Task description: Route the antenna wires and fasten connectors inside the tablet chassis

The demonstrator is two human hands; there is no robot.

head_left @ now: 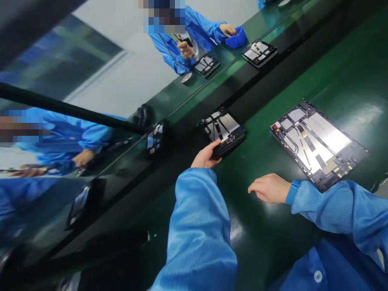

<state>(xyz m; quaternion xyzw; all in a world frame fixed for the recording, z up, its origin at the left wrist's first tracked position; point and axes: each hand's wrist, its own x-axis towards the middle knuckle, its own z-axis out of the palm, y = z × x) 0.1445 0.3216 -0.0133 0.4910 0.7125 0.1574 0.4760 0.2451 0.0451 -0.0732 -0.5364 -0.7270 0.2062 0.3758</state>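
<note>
At the far side of the green table, my left hand [206,157] grips the near corner of an opened tablet [226,127], thumb on top and fingers at its lower edge. That tablet lies over another dark slab, like a stack. My right hand [270,188] is over the table to the right, its fingers curled together with nothing visible in them. Beyond my right forearm lies a larger-looking opened tablet [318,141], its silver plates, cables and circuit board facing up. My right sleeve overlaps its near edge.
A dark raised ledge [184,121] runs diagonally behind the table. Along it stand more opened tablets [260,52]. Across it, a co-worker in blue [200,24] has one hand at a blue bin [236,37]. Another co-worker's sleeve [93,133] shows at left, beyond a black bar [75,109].
</note>
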